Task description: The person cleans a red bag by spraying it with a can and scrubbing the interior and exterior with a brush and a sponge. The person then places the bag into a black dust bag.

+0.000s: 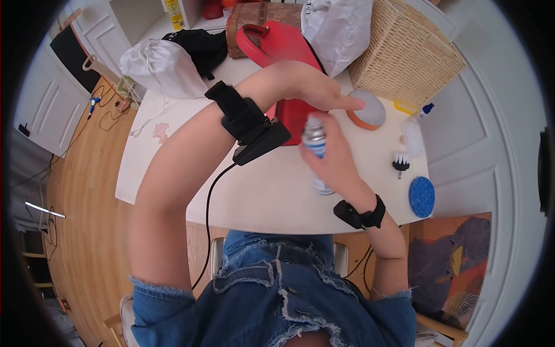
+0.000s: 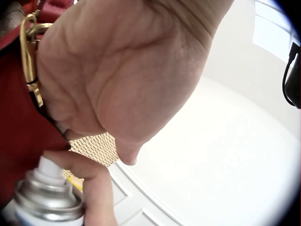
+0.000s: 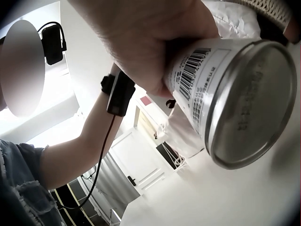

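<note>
My right hand (image 1: 337, 159) grips a white aerosol can (image 1: 317, 137) with a silver top. In the left wrist view its index finger lies on the white nozzle (image 2: 49, 169). The can's metal base (image 3: 254, 106) faces the right wrist camera. A red handbag (image 1: 280, 43) is on the table, partly covered by my left arm. Right against the bag, my left hand (image 1: 315, 89) has its thumb stretched out to the right. Its other fingers are hidden beside the bag, near a brass clasp (image 2: 29, 61); I cannot tell how they are bent.
A white table (image 1: 260, 202) bears a round white and orange pad (image 1: 370, 113), a drill brush (image 1: 400, 162) and a blue scrubbing pad (image 1: 422, 196) on the right. Behind are a wicker basket (image 1: 404, 52), a white cloth bag (image 1: 338, 32) and a white drawstring bag (image 1: 165, 66).
</note>
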The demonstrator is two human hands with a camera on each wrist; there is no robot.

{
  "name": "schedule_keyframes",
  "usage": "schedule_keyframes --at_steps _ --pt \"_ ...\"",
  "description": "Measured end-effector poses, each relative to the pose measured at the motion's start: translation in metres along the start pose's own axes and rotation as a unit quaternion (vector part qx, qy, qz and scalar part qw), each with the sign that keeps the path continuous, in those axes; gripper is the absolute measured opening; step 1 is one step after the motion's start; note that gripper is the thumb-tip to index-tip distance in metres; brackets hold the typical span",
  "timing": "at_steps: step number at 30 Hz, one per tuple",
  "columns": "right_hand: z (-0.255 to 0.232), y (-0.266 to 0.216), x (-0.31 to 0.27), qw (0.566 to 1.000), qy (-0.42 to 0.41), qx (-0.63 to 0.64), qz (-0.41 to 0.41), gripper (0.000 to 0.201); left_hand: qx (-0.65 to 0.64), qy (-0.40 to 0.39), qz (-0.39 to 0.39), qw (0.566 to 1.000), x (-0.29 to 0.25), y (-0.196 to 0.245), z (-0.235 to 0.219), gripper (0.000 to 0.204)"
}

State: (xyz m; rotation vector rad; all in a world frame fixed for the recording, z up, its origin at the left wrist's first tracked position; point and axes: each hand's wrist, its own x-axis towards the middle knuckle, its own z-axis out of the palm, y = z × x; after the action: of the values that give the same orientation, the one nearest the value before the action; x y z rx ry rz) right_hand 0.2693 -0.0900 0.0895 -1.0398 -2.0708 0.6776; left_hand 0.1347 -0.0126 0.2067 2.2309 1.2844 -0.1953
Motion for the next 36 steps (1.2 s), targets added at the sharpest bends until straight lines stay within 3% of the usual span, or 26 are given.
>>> schedule_keyframes --at_steps 2,4,9,15,22,24,26,28,30,36 --pt "-0.01 0.008 0.004 0.997 0.079 -0.006 0.0 0.053 -0.036 -0.026 0.036 0.998 -0.002 -0.002 -0.001 0.092" --pt "-0.01 0.009 0.001 0.997 0.072 0.006 0.005 0.053 -0.02 -0.015 0.017 1.0 0.001 -0.001 0.0 0.092" --pt "-0.006 -0.003 -0.016 0.995 -0.08 -0.051 0.033 0.053 0.005 0.011 0.012 1.0 0.004 0.0 0.002 0.093" --pt "0.002 -0.01 -0.014 0.996 -0.06 -0.055 -0.022 0.051 0.014 0.001 0.013 1.0 -0.005 0.003 -0.001 0.094" --pt "-0.023 -0.007 -0.017 0.996 -0.069 -0.05 0.003 0.056 -0.006 0.017 0.032 0.999 -0.002 -0.003 0.003 0.092" --pt "-0.046 0.005 -0.015 0.996 0.073 -0.049 0.026 0.06 -0.008 0.011 0.044 0.999 0.005 -0.009 0.007 0.091" --pt "-0.079 0.008 -0.004 0.982 0.173 -0.053 0.059 0.063 -0.037 0.03 0.126 0.991 0.009 -0.017 0.011 0.09" --pt "-0.111 0.038 0.01 0.955 0.271 -0.12 0.001 0.063 -0.029 0.029 0.12 0.992 0.009 -0.016 0.01 0.09" --pt "-0.146 0.092 0.024 0.936 0.317 -0.128 0.085 0.065 -0.021 0.027 0.114 0.993 0.003 -0.01 0.008 0.09" --pt "-0.179 0.186 0.054 0.913 0.345 -0.141 0.168 0.063 0.002 0.005 0.061 0.998 -0.003 -0.003 0.005 0.093"
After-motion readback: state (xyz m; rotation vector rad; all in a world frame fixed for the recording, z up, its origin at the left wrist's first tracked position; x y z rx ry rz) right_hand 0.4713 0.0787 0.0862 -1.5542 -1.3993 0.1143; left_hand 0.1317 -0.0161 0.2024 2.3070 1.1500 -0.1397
